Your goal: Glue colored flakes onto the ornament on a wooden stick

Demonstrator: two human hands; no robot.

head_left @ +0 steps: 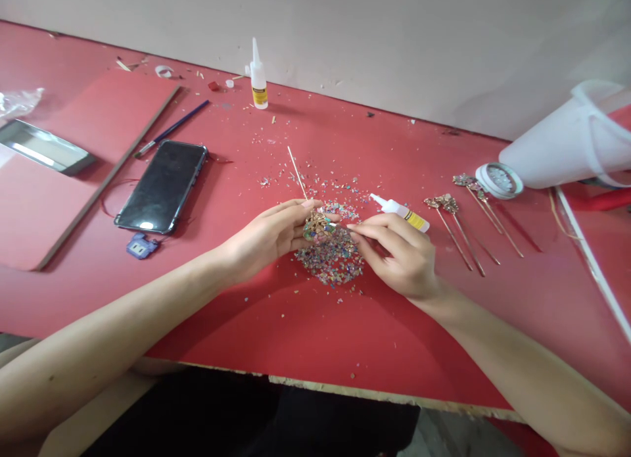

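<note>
A gold hairpin with an openwork head and coloured inlay is pinched in my left hand; its thin stem points up and away. My right hand is closed on a thin stick, whose tip meets the edge of the hairpin's head. Fingers partly hide the stick, so its exact kind is unclear. Below both hands spreads a pile of small shiny multicoloured chips, with loose bits scattered around. Just behind my right hand lies a small glue bottle with a yellow label.
Another glue bottle stands upright near the wall. Leftward are a phone, a paintbrush, a board and a metal-edged tray. Several finished-looking hairpins lie at right by a white container on its side.
</note>
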